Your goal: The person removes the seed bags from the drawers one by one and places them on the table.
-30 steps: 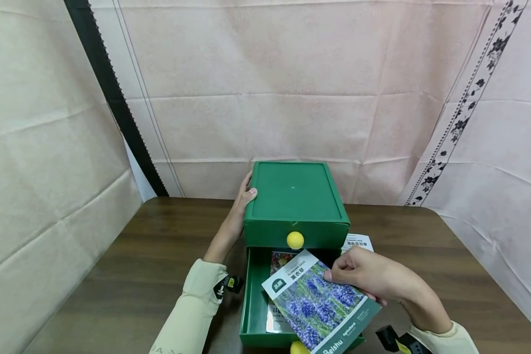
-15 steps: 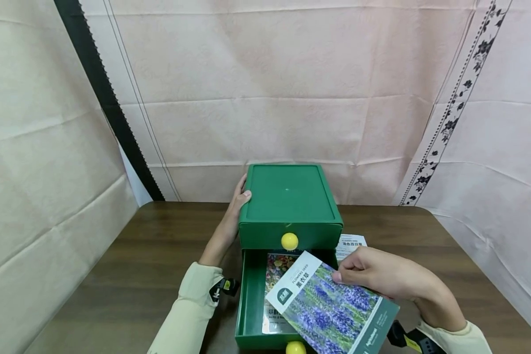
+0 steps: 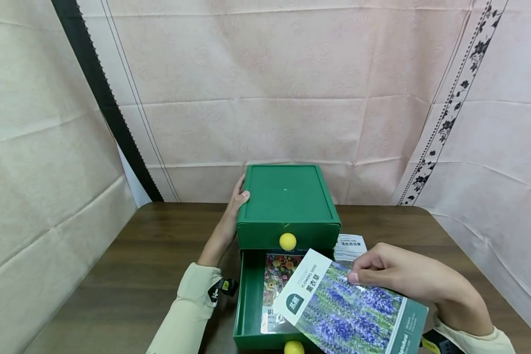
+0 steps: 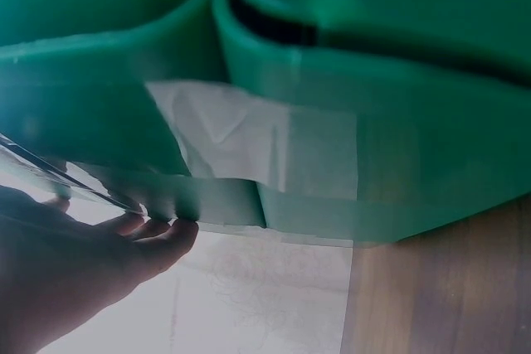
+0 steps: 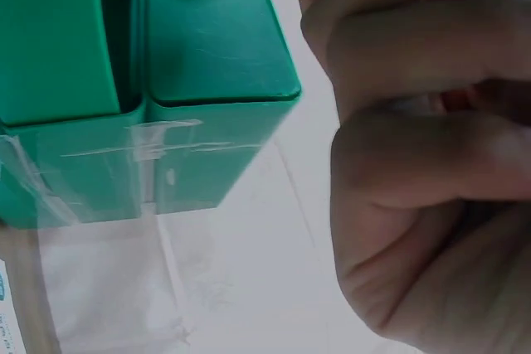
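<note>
The right hand pinches a packet partly over the drawer on that hand's left, while the left hand, fingers apparently extended, rests against the box.

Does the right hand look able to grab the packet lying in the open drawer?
Probably not right now: the right hand holds the purple-flower packet, which partly covers the multicoloured packet inside the open drawer.

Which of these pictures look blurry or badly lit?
Head view: fairly sharp, heading readable on the seed packet; left wrist view: hazy, the left hand dark against bright cloth, soft glare on the green drawer box; right wrist view: dim, soft, the right hand large and shadowed.
</note>
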